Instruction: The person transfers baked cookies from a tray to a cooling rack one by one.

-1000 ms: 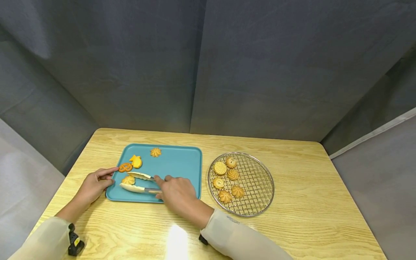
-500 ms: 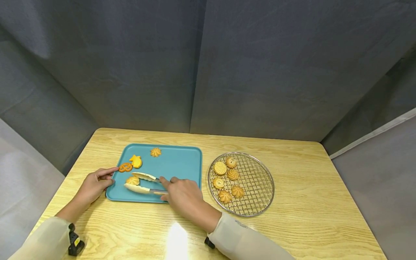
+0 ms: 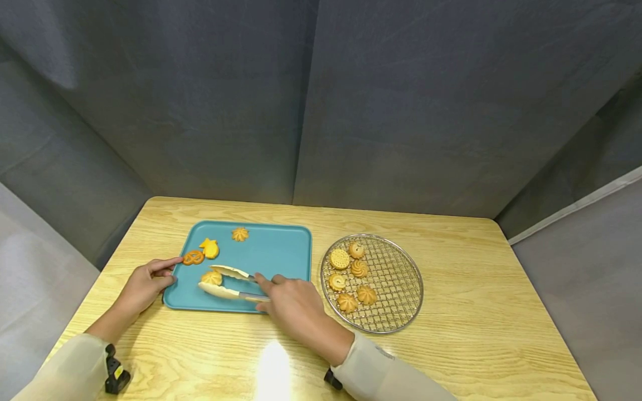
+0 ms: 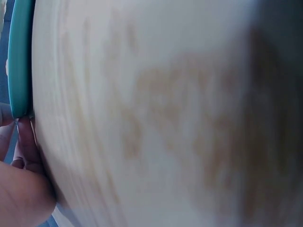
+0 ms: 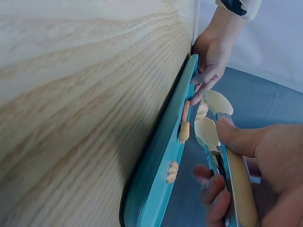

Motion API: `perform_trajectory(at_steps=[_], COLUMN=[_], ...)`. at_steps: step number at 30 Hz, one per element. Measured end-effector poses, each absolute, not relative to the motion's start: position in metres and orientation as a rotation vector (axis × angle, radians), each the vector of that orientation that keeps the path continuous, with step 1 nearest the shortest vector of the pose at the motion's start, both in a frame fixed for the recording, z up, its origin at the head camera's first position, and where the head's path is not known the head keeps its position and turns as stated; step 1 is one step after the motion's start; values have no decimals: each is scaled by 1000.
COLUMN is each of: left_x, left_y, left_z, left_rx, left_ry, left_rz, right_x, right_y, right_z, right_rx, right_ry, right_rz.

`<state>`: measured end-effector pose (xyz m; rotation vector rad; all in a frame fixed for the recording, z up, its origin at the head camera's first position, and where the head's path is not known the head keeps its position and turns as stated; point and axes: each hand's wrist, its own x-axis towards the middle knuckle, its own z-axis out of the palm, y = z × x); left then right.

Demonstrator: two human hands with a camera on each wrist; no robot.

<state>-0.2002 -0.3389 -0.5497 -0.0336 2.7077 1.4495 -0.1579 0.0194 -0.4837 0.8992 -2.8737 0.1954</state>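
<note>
My left hand pinches the left rim of a teal tray, thumb above and fingers beneath. My right hand grips a pair of tongs with cream scalloped tips. Between those tips sits a ridged round cookie, over the tray's lower left part; the right wrist view shows this cookie flanked by both tips. An orange pretzel lies by my left fingertips, touching a yellow fish-shaped cookie. Near the tray's far edge rests a flower-shaped cookie.
Right of the tray stands a round wire rack with several cookies on its left half, among them a round dotted cookie. Both tray and rack are on a wooden table, backed by a grey curtain.
My right hand has drawn the tongs a little to the right, and the ridged cookie has moved along between the tips. The left hand stays at the tray's rim.
</note>
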Motion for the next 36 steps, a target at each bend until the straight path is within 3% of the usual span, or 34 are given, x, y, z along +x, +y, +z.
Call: perform_trajectory(at_steps=[36], left_x=[-200], left_y=[-339], left_z=[-551], left_rx=[-26], left_ry=[2694], left_rz=[1464], right_x=[-137], right_y=[82], right_z=[-483], right_rx=[746], right_ry=[-2933], right_rz=[409])
